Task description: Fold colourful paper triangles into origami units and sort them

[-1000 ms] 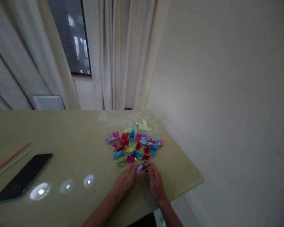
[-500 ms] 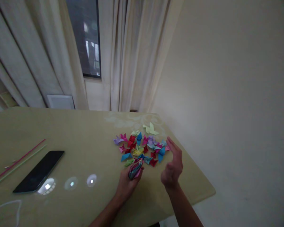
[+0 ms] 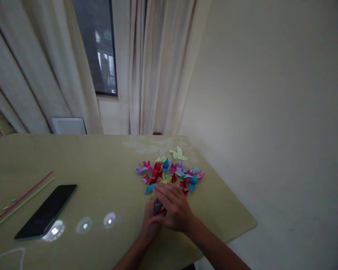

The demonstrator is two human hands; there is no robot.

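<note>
A heap of small folded paper pieces (image 3: 170, 171) in red, blue, pink, purple and yellow lies on the beige table (image 3: 101, 165). A pale green folded piece (image 3: 179, 154) sits apart behind the heap. My left hand (image 3: 150, 221) grips a folded multicoloured paper bundle (image 3: 158, 206) at the heap's near edge. My right hand (image 3: 173, 204) lies over the left hand and the bundle, fingers pressed down on it. Most of the bundle is hidden beneath the hands.
A black phone (image 3: 46, 210) lies flat at the left, with pink and green straws (image 3: 19, 200) beyond it and a white cable (image 3: 5, 253) at the near left corner. The table's right edge (image 3: 242, 213) is close to the hands. Curtains and a window stand behind.
My right hand, raised and open to the right half a second ago, has come down to the left onto the bundle in my left hand. The view has shifted slightly.
</note>
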